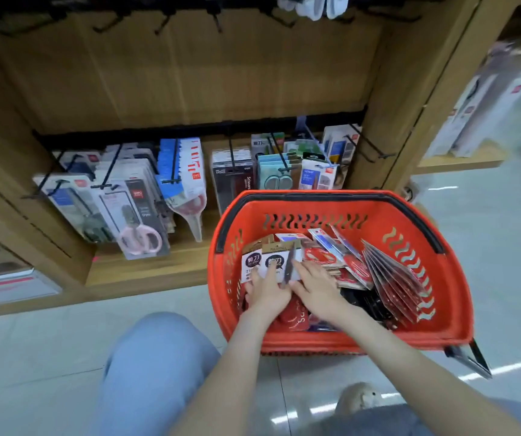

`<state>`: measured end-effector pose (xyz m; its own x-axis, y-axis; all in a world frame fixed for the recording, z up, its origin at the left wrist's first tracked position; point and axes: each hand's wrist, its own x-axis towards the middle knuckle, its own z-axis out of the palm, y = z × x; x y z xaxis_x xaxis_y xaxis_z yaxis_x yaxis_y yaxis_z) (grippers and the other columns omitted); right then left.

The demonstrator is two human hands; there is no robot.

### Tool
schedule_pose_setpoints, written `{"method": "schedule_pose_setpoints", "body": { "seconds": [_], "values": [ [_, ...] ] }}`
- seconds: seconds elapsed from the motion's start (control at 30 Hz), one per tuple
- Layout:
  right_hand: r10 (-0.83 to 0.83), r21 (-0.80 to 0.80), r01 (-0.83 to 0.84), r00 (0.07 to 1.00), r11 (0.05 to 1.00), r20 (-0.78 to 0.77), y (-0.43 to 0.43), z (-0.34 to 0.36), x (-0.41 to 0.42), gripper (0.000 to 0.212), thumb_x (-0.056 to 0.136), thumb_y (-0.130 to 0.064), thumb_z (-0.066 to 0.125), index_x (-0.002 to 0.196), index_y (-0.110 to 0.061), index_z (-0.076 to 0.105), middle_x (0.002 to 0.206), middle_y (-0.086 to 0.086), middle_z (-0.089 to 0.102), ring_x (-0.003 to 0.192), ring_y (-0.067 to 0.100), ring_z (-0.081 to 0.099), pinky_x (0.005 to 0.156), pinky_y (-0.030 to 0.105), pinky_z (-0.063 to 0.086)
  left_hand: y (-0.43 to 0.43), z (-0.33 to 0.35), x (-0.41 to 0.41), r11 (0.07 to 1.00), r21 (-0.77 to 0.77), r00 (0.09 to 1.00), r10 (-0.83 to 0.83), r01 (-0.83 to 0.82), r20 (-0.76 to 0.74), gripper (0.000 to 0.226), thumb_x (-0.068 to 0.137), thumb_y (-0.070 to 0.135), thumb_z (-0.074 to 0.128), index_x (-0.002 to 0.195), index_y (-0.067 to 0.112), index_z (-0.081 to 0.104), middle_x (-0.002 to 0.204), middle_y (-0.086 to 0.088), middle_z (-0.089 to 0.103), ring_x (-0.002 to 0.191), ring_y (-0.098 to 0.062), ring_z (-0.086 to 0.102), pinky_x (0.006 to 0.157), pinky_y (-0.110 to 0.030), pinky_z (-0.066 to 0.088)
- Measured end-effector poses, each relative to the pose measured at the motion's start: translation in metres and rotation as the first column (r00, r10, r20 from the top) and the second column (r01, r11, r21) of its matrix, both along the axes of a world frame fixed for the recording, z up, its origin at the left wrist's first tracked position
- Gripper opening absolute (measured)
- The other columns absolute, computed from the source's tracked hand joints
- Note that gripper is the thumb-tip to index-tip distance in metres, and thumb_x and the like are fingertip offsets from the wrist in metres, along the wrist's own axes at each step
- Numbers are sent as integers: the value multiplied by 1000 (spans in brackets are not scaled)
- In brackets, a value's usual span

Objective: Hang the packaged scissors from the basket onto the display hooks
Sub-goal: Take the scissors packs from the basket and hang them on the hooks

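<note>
Down in the basket (315,195) my left hand (265,292) and right hand (317,289) lie straight-fingered on the scissors packs (253,261) — gripping nothing — cards running lengthwise toward the display hooks (174,165).

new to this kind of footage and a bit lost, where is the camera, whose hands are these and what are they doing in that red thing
No machine here: a person wears one camera on the head, looking down, so the hands are their own. They reach into a red basket on the floor, full of packaged scissors. The left hand lies with spread fingers on white packs; the right hand touches the packs beside it, and I cannot tell whether it grips one. Behind, display hooks carry more scissors.
</note>
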<state>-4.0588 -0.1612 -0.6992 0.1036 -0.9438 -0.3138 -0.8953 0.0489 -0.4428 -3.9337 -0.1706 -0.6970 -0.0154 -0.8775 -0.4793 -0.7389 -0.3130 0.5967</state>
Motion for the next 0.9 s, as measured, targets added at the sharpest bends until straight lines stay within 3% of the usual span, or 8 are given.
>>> {"method": "schedule_pose_setpoints", "body": {
  "seconds": [0.1, 0.2, 0.3, 0.43, 0.53, 0.6, 0.7, 0.9],
  "values": [
    [-82, -17, 83, 994, 996, 66, 6, -1, 8, 61, 102, -41, 37, 154, -23, 11, 162, 7, 4, 148, 24, 0, 117, 38, 5, 2, -1, 4, 995, -24, 973, 89, -97, -212, 56, 84, 32, 61, 137, 40, 44, 148, -11, 40, 138, -35, 36, 115, -44, 28],
    [-198, 5, 202, 957, 979, 210, 5, -1, 10, 72, 98, -39, 50, 155, -23, 8, 161, 10, 0, 147, 29, 0, 117, 42, 8, -7, -16, 10, 980, 32, 865, 190, -198, -465, 54, 49, 28, 69, 102, 26, 63, 104, 0, 73, 104, -24, 66, 97, -46, 50],
    [-190, 43, 190, 892, 981, 410, 0, 5, 7, 77, 96, -29, 57, 154, -23, 7, 160, 5, 4, 148, 21, 3, 116, 35, 13, -11, 8, 15, 979, 97, 771, 202, -181, -604, 41, 63, -4, 66, 100, 13, 65, 97, -6, 72, 92, -22, 65, 82, -32, 54],
    [-73, -57, 128, 820, 990, 568, -8, 17, 18, 69, 96, -13, 57, 152, -22, 18, 153, -5, 18, 130, -7, 21, 100, 3, 17, -19, 31, 31, 970, 94, 715, 229, -224, -660, 62, 74, -20, 52, 119, 22, 44, 113, -9, 61, 96, -18, 58, 77, -29, 50],
    [24, -186, 112, 795, 976, 606, -17, 27, 38, 72, 91, -29, 65, 150, -29, 23, 151, -13, 26, 137, 1, 23, 117, 33, 22, -22, 50, 56, 976, 8, 697, 161, -217, -699, 76, 73, -24, 49, 131, 23, 35, 111, -10, 60, 91, -18, 58, 76, -35, 50],
    [51, -227, 123, 769, 966, 637, -21, 32, 50, 76, 87, -46, 64, 150, -34, 24, 152, -15, 29, 142, 4, 24, 117, 35, 24, -24, 60, 75, 971, -51, 685, 126, -233, -718, 83, 72, -25, 53, 136, 24, 32, 114, -9, 59, 94, -20, 60, 77, -38, 53],
    [26, -281, 151, 842, 948, 539, -25, 25, 61, 69, 96, -34, 56, 152, -23, 16, 150, -15, 23, 140, 1, 17, 114, 17, 13, -22, 65, 107, 954, -88, 636, 119, -285, -763, 88, 73, -27, 54, 138, 27, 29, 117, -5, 57, 99, -22, 62, 79, -43, 56],
    [-90, -173, 92, 996, 981, 20, -29, -21, 72, 93, 89, -47, 60, 154, -19, 0, 157, 16, 18, 144, 34, 17, 116, 48, 22, -9, 47, 163, 897, -12, 519, 244, -442, -819, 90, 78, -24, 58, 143, 28, 25, 120, -13, 63, 106, -36, 64, 83, -52, 55]
  ]
}}
